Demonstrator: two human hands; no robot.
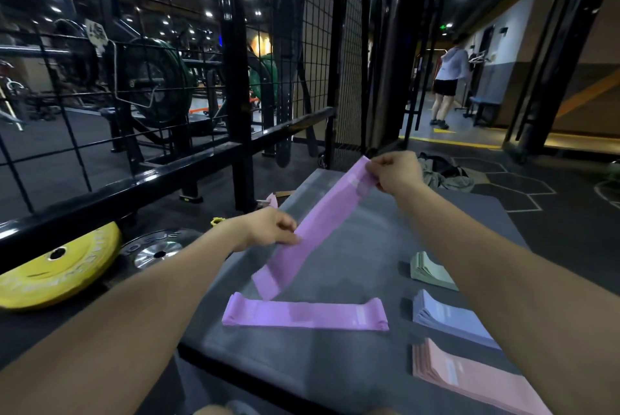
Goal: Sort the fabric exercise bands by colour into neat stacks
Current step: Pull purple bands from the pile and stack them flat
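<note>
Lilac fabric stretches between my two hands: one purple band point(322, 227) held up in the air, slanting from far right down to near left above the grey bench point(352, 257). My right hand point(397, 170) pinches its upper end with curled fingers, and my left hand point(271, 227) pinches its edge about midway down, thumb and fingers closed on the cloth. The band's lower end hangs just over the purple stack point(303, 314), which lies flat across the bench; whether the two touch I cannot tell. To the right of that stack, partly hidden by my right forearm, sit three more piles, one behind another: a green stack point(427, 270) farthest, a blue-grey stack point(446, 317) in the middle, and a pink stack point(449, 371) nearest me. A yellow weight plate point(57, 267) and a black weight plate point(157, 248) lie on the floor to my left, below the black rail.
</note>
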